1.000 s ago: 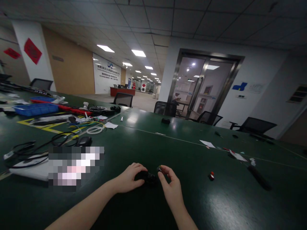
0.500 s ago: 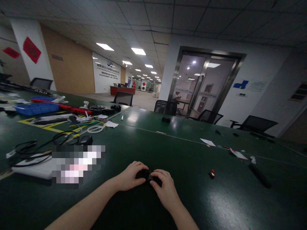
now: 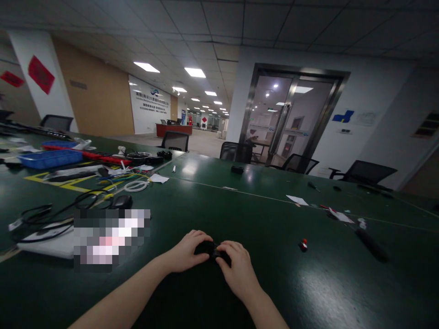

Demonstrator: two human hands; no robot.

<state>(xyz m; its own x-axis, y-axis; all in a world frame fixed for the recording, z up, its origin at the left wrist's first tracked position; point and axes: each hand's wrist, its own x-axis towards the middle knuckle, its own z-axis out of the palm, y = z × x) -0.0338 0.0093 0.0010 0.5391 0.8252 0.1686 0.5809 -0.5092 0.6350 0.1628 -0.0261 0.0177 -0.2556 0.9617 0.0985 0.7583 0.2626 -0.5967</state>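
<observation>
Both hands meet over the near middle of the green table [image 3: 192,201], gripping one small black object [image 3: 206,249] between them. My left hand [image 3: 188,251] is curled around its left end, thumb below and fingers above. On the right end, my right hand [image 3: 236,262] closes in the same way. Fingers cover much of the object, and its kind cannot be made out against the dark tabletop. Off to the right lies a small red and white piece [image 3: 303,245], apart from both hands.
At left stand a white box-like device [image 3: 48,244] with black cables, a black computer mouse [image 3: 121,202], a coil of white cable [image 3: 136,186] and a blue tray [image 3: 51,158]. A black-handled tool [image 3: 370,244] and papers [image 3: 341,216] lie right. Chairs [image 3: 236,152] line the far edge.
The view has shifted very slightly. Both hands stay on the black object in nearly the same place, with only a slight change at the fingers.
</observation>
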